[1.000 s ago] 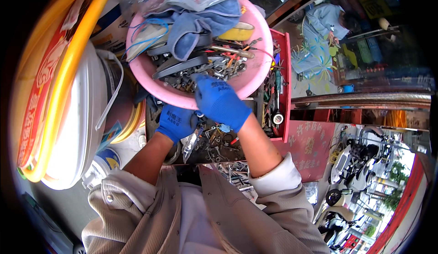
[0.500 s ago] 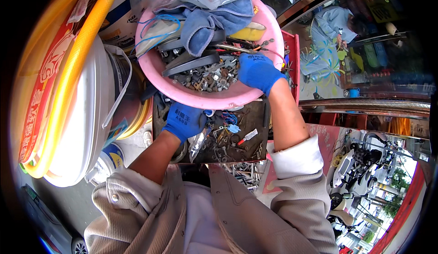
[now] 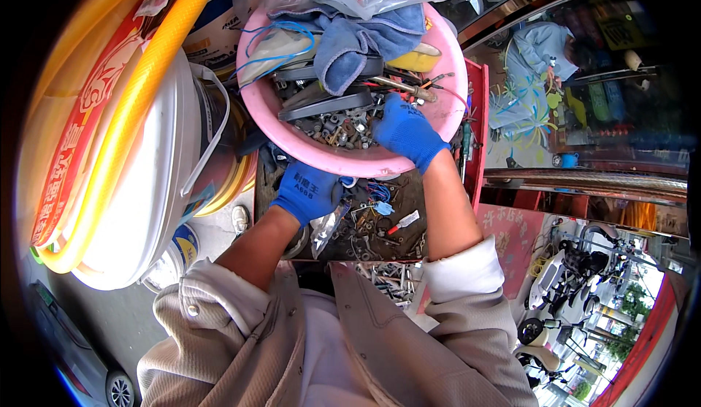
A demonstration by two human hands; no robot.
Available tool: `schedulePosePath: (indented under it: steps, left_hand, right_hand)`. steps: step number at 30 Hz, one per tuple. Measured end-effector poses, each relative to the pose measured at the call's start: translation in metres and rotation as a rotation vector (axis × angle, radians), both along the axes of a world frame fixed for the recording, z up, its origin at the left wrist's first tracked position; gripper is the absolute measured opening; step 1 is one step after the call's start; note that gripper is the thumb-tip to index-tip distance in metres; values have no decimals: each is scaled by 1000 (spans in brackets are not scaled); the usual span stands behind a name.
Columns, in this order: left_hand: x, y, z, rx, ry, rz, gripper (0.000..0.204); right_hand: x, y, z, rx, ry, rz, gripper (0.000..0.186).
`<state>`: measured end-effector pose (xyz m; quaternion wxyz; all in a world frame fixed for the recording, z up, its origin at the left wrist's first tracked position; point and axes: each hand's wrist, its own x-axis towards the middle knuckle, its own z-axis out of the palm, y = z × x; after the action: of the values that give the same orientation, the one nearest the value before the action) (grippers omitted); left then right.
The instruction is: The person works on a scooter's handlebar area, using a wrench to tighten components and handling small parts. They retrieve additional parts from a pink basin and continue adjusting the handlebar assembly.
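Observation:
A pink plastic basin point(image 3: 464, 78) holds a heap of loose nuts and bolts point(image 3: 340, 129). My right hand point(image 3: 410, 131), in a blue knit glove, reaches into its right side; the fingers point down into the hardware and their tips are hidden. Below the basin's near rim is my left hand point(image 3: 308, 191), gloved alike, with its fingers curled. A small pale piece shows at those fingertips, too small to name. Beside that hand a clear plastic bag point(image 3: 327, 228) lies over a dark tray point(image 3: 398, 242) strewn with small metal parts.
Blue cloths point(image 3: 343, 63), a dark belt-like loop point(image 3: 328, 105) and a metal rod point(image 3: 405, 88) lie in the basin. White buckets point(image 3: 139, 180) and a yellow hose point(image 3: 139, 100) crowd the left. A red-edged drawer point(image 3: 478, 129) stands right of the basin. A person point(image 3: 537, 63) is beyond.
My right hand has moved nearer and to the left within the basin, deeper over the nuts and bolts. My left hand keeps its place under the rim. The whole view has shifted slightly.

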<state>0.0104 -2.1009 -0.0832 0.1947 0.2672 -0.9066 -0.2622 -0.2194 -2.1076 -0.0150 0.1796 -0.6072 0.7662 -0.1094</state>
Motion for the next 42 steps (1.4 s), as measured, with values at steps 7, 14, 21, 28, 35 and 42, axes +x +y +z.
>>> schedulePosePath:
  steps: [7,14,21,28,35,42]
  left_hand:
    - [-2,1,-1,-51,72,4,31]
    - [-5,0,-3,-146,67,20,21]
    - [-2,-2,-6,-36,-116,-46,33]
    - [2,-1,-18,-54,-120,-55,37]
    - [-7,0,5,-160,60,2,24]
    - [-8,1,11,-125,72,-44,32]
  right_hand:
    - [-10,-13,-11,212,-41,156,49]
    - [39,-2,30,142,-295,-218,60]
    - [97,-10,26,-108,-439,-447,77]
    - [100,-15,6,-285,-922,-590,76]
    - [-21,8,16,-414,-116,-36,21]
    - [-26,-20,6,63,-133,216,24]
